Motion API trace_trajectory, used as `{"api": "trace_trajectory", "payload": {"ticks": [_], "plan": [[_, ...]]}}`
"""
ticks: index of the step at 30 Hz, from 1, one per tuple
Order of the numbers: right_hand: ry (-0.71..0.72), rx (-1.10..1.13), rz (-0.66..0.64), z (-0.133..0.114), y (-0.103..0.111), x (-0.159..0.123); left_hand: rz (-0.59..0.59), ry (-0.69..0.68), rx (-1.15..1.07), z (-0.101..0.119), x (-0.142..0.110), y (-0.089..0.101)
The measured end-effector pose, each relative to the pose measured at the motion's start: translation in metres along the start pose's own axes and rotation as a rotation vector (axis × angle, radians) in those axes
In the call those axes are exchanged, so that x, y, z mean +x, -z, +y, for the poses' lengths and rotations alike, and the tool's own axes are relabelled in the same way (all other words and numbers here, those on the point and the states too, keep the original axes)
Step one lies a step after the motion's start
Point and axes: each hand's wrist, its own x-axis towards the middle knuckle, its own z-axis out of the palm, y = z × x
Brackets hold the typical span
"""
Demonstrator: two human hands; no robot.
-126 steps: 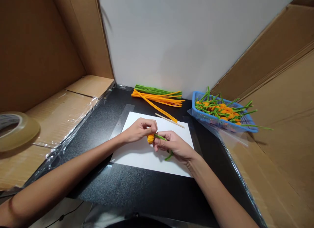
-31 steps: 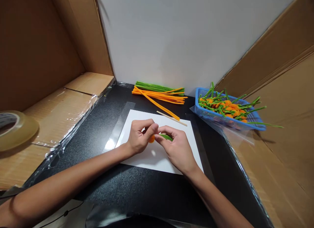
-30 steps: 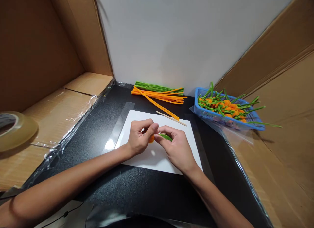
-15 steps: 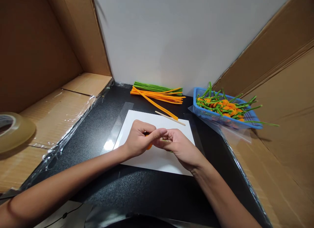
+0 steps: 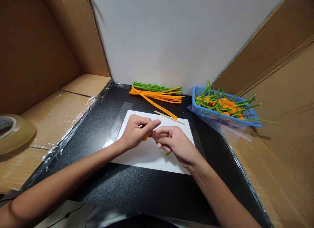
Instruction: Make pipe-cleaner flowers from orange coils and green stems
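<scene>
At lower center of the frame, the left hand (image 5: 134,133) and right hand (image 5: 174,143) sit almost touching above a white sheet (image 5: 147,160) on a black table (image 5: 137,192). The orange coil (image 5: 146,137), partly hidden, lies between them at the left hand's fingertips; those fingers curl closed upon it, with the thumb extended above. The green stem (image 5: 168,153) shows just below the right hand, whose fingers curve inward; whether they clamp the stem cannot be told. Upper center: a wooden stick (image 5: 169,118) lies across the sheet's top edge, touching a loose orange pipe cleaner (image 5: 154,105). Behind these lie bundled orange pipe cleaners (image 5: 159,96) and green pipe cleaners (image 5: 152,87). At right, a blue basket (image 5: 194,103) holds orange-and-green flowers (image 5: 224,105). Far left, a tape roll (image 5: 14,133) rests on cardboard (image 5: 54,120).
</scene>
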Motion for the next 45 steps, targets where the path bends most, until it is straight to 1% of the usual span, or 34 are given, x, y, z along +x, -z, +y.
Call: {"api": "trace_trajectory", "payload": {"ticks": [5,8,12,15,17,20,22,24,28,31,34,36,37,38,39,40,42,43,44,45], "plan": [[-0.059,-0.014,-0.075,0.005,0.008,0.005,0.023,0.078,0.011,-0.006,0.005,0.005],[-0.1,-0.046,-0.134,0.003,0.018,0.007,-0.041,0.081,-0.01,-0.008,0.011,0.012],[-0.1,-0.144,-0.204,-0.003,0.029,0.007,-0.242,0.089,-0.054,-0.01,0.018,0.024],[-0.072,-0.326,-0.248,-0.007,0.034,0.005,-0.435,0.134,0.013,-0.012,0.022,0.033],[-0.027,-0.465,-0.205,-0.007,0.038,0.006,-0.531,0.136,0.135,-0.013,0.024,0.039],[0.076,-0.655,-0.091,-0.004,0.043,0.008,-0.599,0.09,0.373,-0.014,0.027,0.044],[0.113,-0.714,-0.028,-0.002,0.047,0.01,-0.635,0.046,0.517,-0.015,0.028,0.045],[0.124,-0.721,0.035,-0.002,0.052,0.01,-0.654,0.005,0.61,-0.017,0.029,0.046],[0.171,-0.643,0.204,-0.007,0.061,0.009,-0.606,-0.01,0.661,-0.019,0.031,0.048],[0.197,-0.494,0.278,-0.009,0.063,0.009,-0.629,0.012,0.627,-0.021,0.031,0.048],[0.18,-0.397,0.314,-0.007,0.067,0.01,-0.65,0.052,0.57,-0.026,0.031,0.048],[0.15,-0.354,0.307,-0.005,0.07,0.012,-0.661,0.082,0.542,-0.03,0.031,0.048],[0.142,-0.333,0.302,-0.004,0.072,0.014,-0.655,0.085,0.534,-0.032,0.032,0.048],[0.141,-0.315,0.303,-0.003,0.073,0.015,-0.621,0.064,0.535,-0.033,0.031,0.047],[0.146,-0.301,0.313,-0.001,0.075,0.017,-0.553,0.011,0.543,-0.032,0.031,0.046],[0.151,-0.295,0.331,0.001,0.075,0.018,-0.456,-0.077,0.556,-0.028,0.029,0.045],[0.161,-0.305,0.38,0.007,0.075,0.021,-0.229,-0.337,0.569,-0.013,0.022,0.042],[0.161,-0.326,0.407,0.011,0.075,0.023,-0.146,-0.479,0.557,-0.002,0.017,0.04],[0.166,-0.359,0.435,0.014,0.074,0.024,-0.118,-0.608,0.531,0.01,0.011,0.038],[0.165,-0.412,0.464,0.017,0.073,0.024,-0.052,-0.65,0.498,0.022,0.005,0.035]]}}
